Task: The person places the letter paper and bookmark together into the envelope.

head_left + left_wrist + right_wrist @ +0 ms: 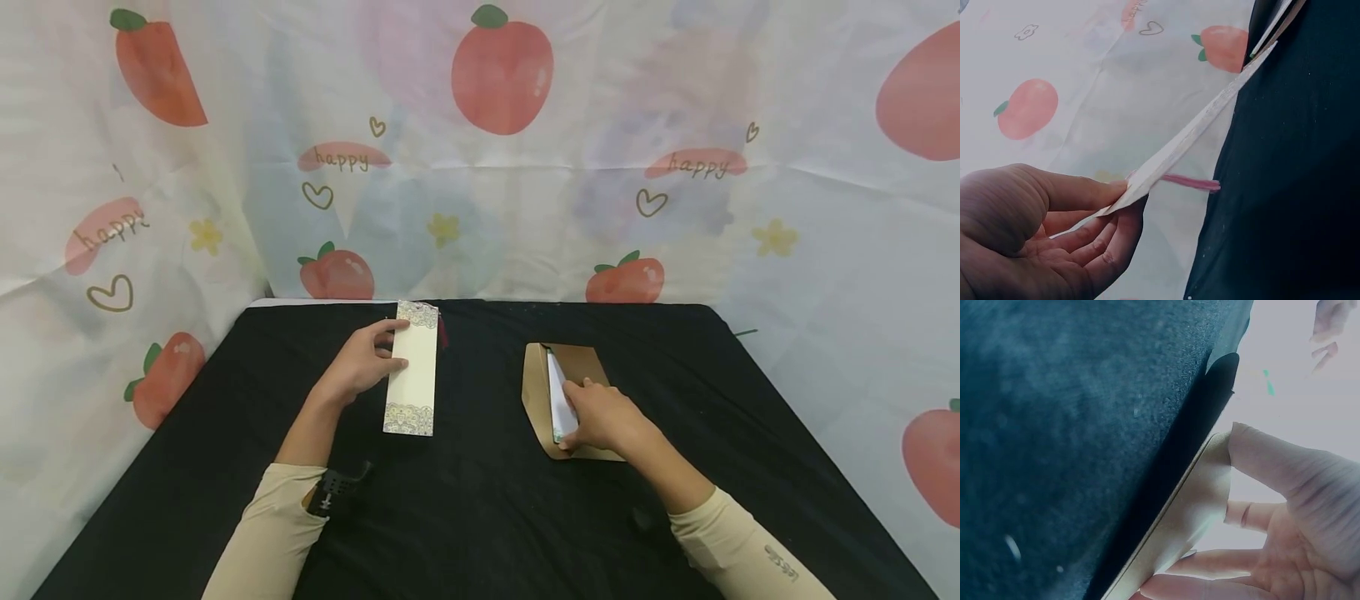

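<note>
My left hand [358, 367] pinches a cream bookmark [412, 362] by its left edge, thumb on one face and fingers behind. Lace-like patterned bands mark the bookmark's two ends. A dark red tassel [443, 332] hangs at its far end; it looks pink in the left wrist view, where the bookmark [1179, 150] is seen nearly edge-on. To the right, my right hand [603, 417] grips a brown kraft envelope [536, 400], thumb and fingers spread along its mouth. White paper or card [557, 396] shows inside the open envelope. The right wrist view shows the thumb against the envelope's edge [1191, 519].
A black cloth [480, 517] covers the table. Behind and beside it hangs a pale fabric backdrop [510, 217] printed with fruit, hearts and lettering. A black band [330, 493] sits on the left wrist.
</note>
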Demonstrator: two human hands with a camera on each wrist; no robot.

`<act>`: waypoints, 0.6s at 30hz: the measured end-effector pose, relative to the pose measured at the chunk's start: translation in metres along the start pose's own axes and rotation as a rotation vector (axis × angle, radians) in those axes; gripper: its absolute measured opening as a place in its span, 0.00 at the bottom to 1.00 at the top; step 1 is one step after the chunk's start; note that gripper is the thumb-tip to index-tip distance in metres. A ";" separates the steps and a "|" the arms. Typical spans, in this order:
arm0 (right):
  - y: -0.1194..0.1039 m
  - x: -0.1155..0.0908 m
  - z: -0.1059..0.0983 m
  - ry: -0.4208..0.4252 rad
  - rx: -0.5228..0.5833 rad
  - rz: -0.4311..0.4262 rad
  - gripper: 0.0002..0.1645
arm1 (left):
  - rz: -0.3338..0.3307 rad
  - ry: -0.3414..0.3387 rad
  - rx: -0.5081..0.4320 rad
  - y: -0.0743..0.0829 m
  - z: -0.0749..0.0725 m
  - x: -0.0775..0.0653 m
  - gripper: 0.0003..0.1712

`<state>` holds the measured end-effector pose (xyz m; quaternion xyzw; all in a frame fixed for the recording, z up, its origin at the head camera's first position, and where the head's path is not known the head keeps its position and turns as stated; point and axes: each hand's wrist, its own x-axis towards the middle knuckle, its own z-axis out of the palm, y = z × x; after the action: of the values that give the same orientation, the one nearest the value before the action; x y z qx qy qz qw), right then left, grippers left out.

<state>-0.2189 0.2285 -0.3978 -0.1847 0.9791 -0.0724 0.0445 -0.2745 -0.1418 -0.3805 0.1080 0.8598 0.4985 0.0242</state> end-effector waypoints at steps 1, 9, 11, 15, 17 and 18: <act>0.000 0.000 0.000 -0.001 -0.002 -0.002 0.34 | 0.003 -0.002 -0.002 0.001 0.002 0.000 0.38; 0.001 0.000 -0.002 -0.008 -0.012 -0.001 0.33 | -0.002 -0.069 -0.032 0.006 0.018 0.005 0.37; 0.001 0.001 -0.001 -0.009 -0.008 -0.005 0.34 | -0.005 -0.066 -0.026 0.006 0.020 0.006 0.37; 0.000 0.001 0.000 -0.015 -0.006 -0.001 0.33 | 0.003 -0.077 -0.022 0.005 0.024 0.009 0.37; 0.000 0.001 0.001 -0.015 -0.009 0.004 0.34 | 0.012 -0.093 -0.039 0.004 0.026 0.011 0.37; 0.000 0.001 0.001 -0.016 -0.008 0.009 0.34 | 0.017 -0.102 -0.052 0.004 0.027 0.011 0.37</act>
<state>-0.2200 0.2280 -0.3986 -0.1809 0.9798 -0.0670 0.0519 -0.2808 -0.1141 -0.3899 0.1397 0.8432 0.5148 0.0665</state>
